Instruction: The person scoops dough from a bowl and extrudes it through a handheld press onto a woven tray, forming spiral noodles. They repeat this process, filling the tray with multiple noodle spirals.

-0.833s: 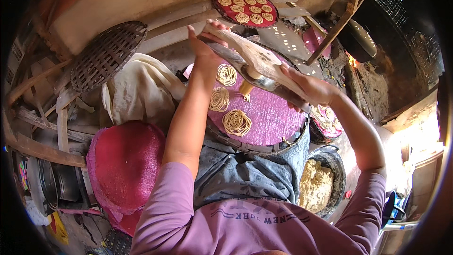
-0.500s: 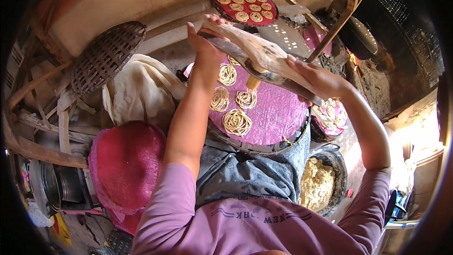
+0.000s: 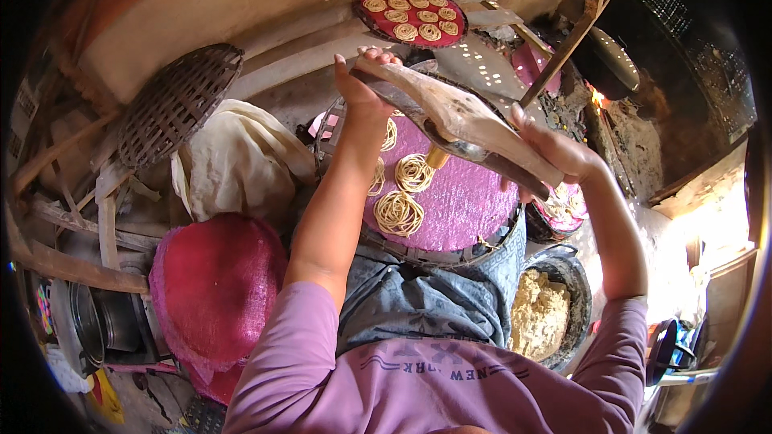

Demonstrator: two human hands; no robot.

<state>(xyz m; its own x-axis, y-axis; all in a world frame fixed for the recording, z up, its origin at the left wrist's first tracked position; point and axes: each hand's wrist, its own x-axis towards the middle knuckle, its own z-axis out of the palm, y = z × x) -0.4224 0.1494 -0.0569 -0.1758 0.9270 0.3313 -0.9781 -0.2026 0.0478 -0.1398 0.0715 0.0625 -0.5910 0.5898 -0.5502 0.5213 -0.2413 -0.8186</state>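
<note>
A long two-handled wooden press spans between my hands above a round tray with a pink-purple cloth. My left hand is closed round its far-left end. My right hand grips the near-right end, thumb on top and fingertips beneath. A short yellow bunch of dough shows under the middle of the press, beside a coiled noodle nest. Another noodle nest lies nearer to me on the cloth. My left forearm and the press hide other nests.
A red round tray with several noodle nests stands at the back. Dough fills a black basin at lower right. A woven basket and a red cloth-covered mound are on the left. Fire glows under a dark pan.
The press, still in both hands, has moved slightly right and down over the tray. The whole view has shifted a little as well.
</note>
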